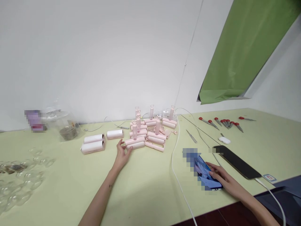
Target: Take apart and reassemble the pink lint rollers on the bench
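My left hand (122,154) reaches across the pale green table (145,185) with its fingers spread, and its fingertips touch the nearest pink lint roller (134,143) at the front of a pile of pink lint rollers (151,131); it grips nothing. My right hand (223,179) lies flat on a lit phone (207,172) near the table's front edge, fingers stretched over its screen. Three white roller refills (98,142) lie to the left of my left hand.
A white cable (175,163) runs between my hands. A second, dark phone (237,161) lies plugged in at right, beside a white earbud case (224,140) and several red-handled screwdrivers (221,122). Clear plastic domes (21,179) and a clear container (63,125) sit left.
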`<action>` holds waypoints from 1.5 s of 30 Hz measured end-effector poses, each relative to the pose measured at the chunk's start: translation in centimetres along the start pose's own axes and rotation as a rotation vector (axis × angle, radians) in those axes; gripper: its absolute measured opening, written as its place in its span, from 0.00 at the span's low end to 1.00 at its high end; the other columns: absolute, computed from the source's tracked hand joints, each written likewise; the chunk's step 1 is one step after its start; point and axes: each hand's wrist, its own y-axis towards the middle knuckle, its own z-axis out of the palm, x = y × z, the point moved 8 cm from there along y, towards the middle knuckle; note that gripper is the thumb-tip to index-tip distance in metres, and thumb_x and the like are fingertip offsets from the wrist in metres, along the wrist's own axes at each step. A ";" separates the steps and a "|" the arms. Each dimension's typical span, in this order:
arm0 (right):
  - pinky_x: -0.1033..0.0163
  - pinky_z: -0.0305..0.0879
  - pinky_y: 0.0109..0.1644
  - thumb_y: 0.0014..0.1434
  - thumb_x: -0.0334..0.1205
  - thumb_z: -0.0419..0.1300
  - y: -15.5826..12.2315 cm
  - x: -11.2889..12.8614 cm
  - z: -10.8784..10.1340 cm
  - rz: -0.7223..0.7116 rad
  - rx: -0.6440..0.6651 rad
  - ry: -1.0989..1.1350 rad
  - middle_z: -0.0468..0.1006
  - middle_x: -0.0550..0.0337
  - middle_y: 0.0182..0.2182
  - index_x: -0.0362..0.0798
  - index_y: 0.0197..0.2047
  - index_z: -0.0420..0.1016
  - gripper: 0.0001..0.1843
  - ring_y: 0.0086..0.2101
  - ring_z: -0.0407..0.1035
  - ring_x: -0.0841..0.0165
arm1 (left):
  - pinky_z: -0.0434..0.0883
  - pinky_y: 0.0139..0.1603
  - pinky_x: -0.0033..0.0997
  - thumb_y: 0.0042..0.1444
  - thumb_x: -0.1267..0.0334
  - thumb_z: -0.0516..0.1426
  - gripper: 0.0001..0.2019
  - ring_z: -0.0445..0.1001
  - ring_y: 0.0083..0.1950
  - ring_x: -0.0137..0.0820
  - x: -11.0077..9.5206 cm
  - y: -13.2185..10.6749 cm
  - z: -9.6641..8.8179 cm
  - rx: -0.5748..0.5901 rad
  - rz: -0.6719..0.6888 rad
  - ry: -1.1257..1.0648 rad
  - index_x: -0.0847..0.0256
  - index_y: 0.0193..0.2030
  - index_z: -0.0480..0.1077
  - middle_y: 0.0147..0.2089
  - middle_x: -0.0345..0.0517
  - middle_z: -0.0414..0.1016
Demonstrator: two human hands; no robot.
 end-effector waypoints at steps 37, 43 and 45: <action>0.48 0.48 0.59 0.50 0.50 0.55 0.2 0.1 1.3 -0.090 0.222 -0.018 0.52 0.52 0.59 0.57 0.59 0.48 0.35 0.58 0.47 0.53 | 0.65 0.49 0.45 0.49 0.51 0.54 0.34 0.66 0.44 0.35 -0.3 -0.1 0.1 0.023 0.004 -0.003 0.62 0.58 0.44 0.52 0.54 0.55; 0.53 0.54 0.57 0.47 0.51 0.57 0.1 0.4 0.9 -0.082 0.173 -0.054 0.57 0.53 0.57 0.55 0.58 0.53 0.35 0.57 0.51 0.55 | 0.65 0.49 0.46 0.48 0.52 0.55 0.33 0.66 0.45 0.35 -0.3 -0.2 0.1 0.023 0.006 0.000 0.63 0.57 0.46 0.51 0.54 0.55; 0.55 0.56 0.56 0.47 0.52 0.57 0.1 0.6 0.7 -0.095 0.154 -0.055 0.58 0.54 0.57 0.54 0.58 0.54 0.35 0.56 0.53 0.56 | 0.65 0.48 0.46 0.48 0.52 0.55 0.33 0.66 0.45 0.36 -0.3 -0.2 0.0 0.021 0.007 -0.001 0.62 0.57 0.47 0.51 0.54 0.56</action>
